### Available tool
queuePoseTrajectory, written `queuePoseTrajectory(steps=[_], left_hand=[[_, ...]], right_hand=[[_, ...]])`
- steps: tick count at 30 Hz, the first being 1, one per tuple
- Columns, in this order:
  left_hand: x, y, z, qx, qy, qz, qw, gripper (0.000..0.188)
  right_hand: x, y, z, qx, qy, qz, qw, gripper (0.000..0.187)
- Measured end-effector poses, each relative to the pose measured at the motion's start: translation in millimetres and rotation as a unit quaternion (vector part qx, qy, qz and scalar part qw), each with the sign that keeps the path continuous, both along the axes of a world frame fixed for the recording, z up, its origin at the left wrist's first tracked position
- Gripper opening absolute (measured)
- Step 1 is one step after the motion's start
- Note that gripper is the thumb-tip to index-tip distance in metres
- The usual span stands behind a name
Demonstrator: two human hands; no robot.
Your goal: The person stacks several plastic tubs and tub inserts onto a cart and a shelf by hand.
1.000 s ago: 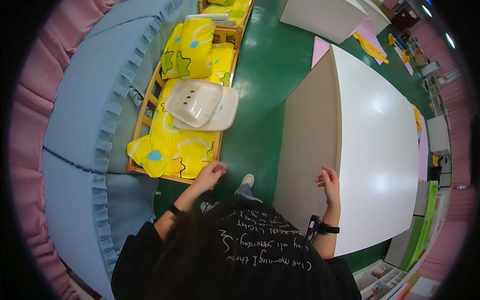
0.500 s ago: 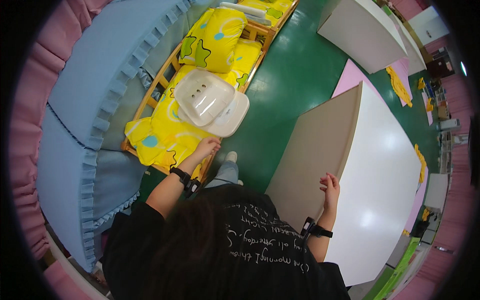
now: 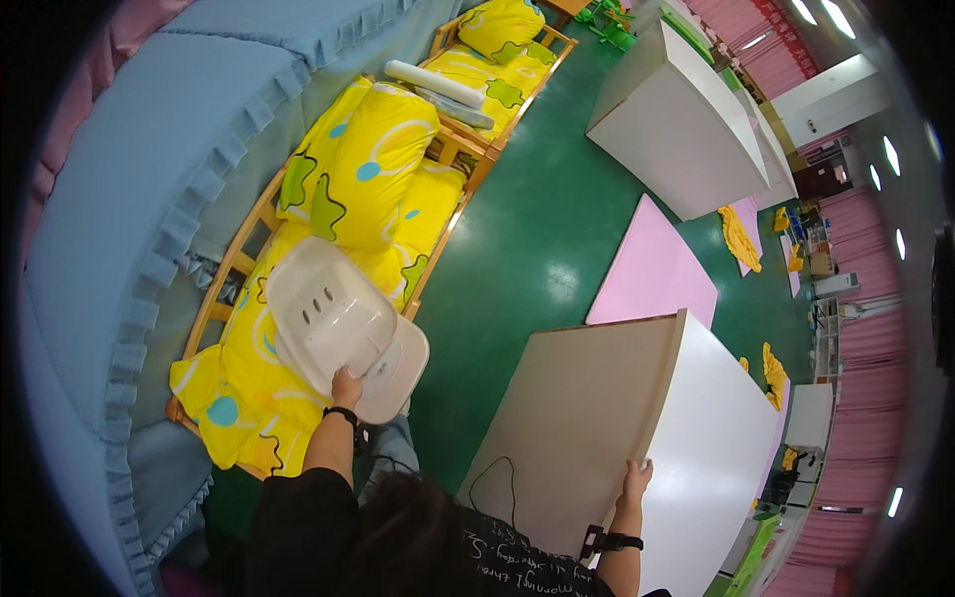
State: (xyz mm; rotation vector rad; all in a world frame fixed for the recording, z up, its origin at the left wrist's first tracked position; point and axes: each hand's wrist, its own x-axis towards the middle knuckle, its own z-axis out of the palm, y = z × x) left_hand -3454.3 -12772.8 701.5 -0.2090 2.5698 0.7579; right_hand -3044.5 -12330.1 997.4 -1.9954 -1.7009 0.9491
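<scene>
A cream plastic seat-like piece point(image 3: 333, 298), glossy, with a curved shell and three slots, lies on the yellow patterned bedding point(image 3: 254, 383) of a small wooden bed. Under the shell shows a flatter rounded part of the same colour. My left hand point(image 3: 345, 388) is closed on the near edge of this piece, its fingertips partly hidden. My right hand point(image 3: 635, 482) holds nothing that I can see; its fingers are apart, beside the upper edge of a large white cabinet point(image 3: 711, 428). Whether they touch that edge I cannot tell.
A plump yellow pillow point(image 3: 373, 164) sits farther up the bed, inside a wooden rail point(image 3: 234, 261). Blue ruffled fabric point(image 3: 149, 129) covers the left side. Beyond the cabinet are a pink mat point(image 3: 657, 269) and another white cabinet point(image 3: 686, 119) on the green floor point(image 3: 497, 259).
My left hand has reached the cream piece and closed on its near edge. My right hand has moved lower in view, near the cabinet edge. The whole view has shifted.
</scene>
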Motion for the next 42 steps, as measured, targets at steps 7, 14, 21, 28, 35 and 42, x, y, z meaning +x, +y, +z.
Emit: queuePoseTrajectory(steps=[7, 14, 21, 28, 35, 42], left_hand=[[-4.0, 48.6, 9.3, -0.059, -0.133, -0.043, 0.988, 0.040], [2.4, 26.4, -4.6, -0.014, -0.040, -0.072, 0.996, 0.029], [-16.3, 13.5, 10.0, -0.005, 0.034, -0.133, 0.991, 0.025], [-39.2, 7.7, 86.1, 0.045, 0.170, -0.093, 0.980, 0.021], [-86.5, 4.7, 220.9, 0.107, 0.242, 0.025, 0.964, 0.025], [-102.4, -67.5, 326.1, 0.393, 0.276, 0.097, 0.872, 0.024]], right_hand=[[-58.1, -7.4, 19.3, -0.081, -0.316, -0.031, 0.945, 0.111], [-50.8, -15.4, 12.1, -0.088, -0.338, -0.038, 0.936, 0.116], [-68.7, -20.0, 9.4, -0.095, -0.322, -0.040, 0.941, 0.116], [-73.4, -21.6, 14.3, -0.091, -0.315, -0.023, 0.944, 0.116], [-80.1, -20.1, 23.1, -0.007, -0.205, 0.037, 0.978, 0.094], [-39.0, -82.0, 61.8, -0.050, 0.298, 0.104, 0.948, 0.046]])
